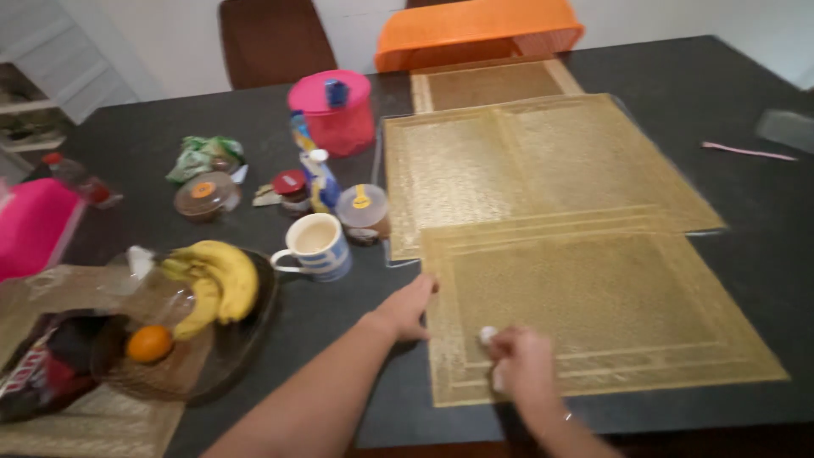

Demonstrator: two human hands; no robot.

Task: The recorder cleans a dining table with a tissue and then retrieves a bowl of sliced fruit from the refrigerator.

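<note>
nearest placemat point(610, 305): golden-yellow woven rectangle with a banded border, lying flat on the dark table point(729, 93), its long side running left to right; its far edge overlaps the placemats behind it.
left hand point(409, 307): flat, fingers stretched out, palm down on the table at the nearest placemat's left edge, fingertips touching that edge.
right hand point(524, 360): curled into a loose fist, resting on the nearest placemat's near-left corner area, inside the border bands.
white object point(489, 334): small and pale, pinched in the right hand's fingers, pressed against the nearest placemat's surface; too blurred to tell what it is.
</note>
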